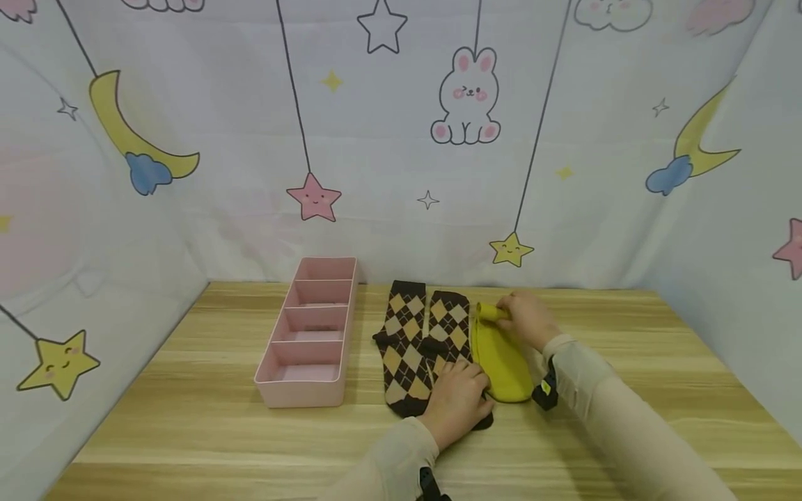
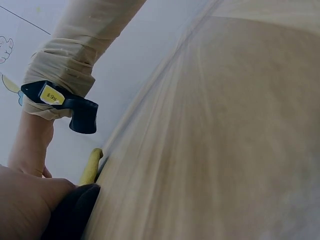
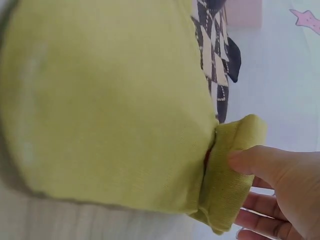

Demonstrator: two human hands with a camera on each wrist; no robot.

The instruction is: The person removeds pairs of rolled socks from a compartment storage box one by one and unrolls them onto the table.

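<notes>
Two argyle socks lie side by side on the table, a left one (image 1: pixel 401 348) and a right one (image 1: pixel 450 323), both black with tan and yellow diamonds. My left hand (image 1: pixel 457 400) rests on the foot of the right argyle sock, covering part of it; its dark toe (image 2: pixel 75 210) shows beside the hand in the left wrist view. To the right is a yellow sock (image 1: pixel 504 369), lying flat with its top end rolled over. My right hand (image 1: pixel 529 320) pinches that rolled end (image 3: pixel 227 175) between thumb and fingers, with the thumb on top.
A pink organizer box (image 1: pixel 301 393) with several compartments stands left of the socks. Behind the wooden table (image 1: pixel 188 431) hangs a white printed cloth (image 1: pixel 376 153), which also closes off both sides.
</notes>
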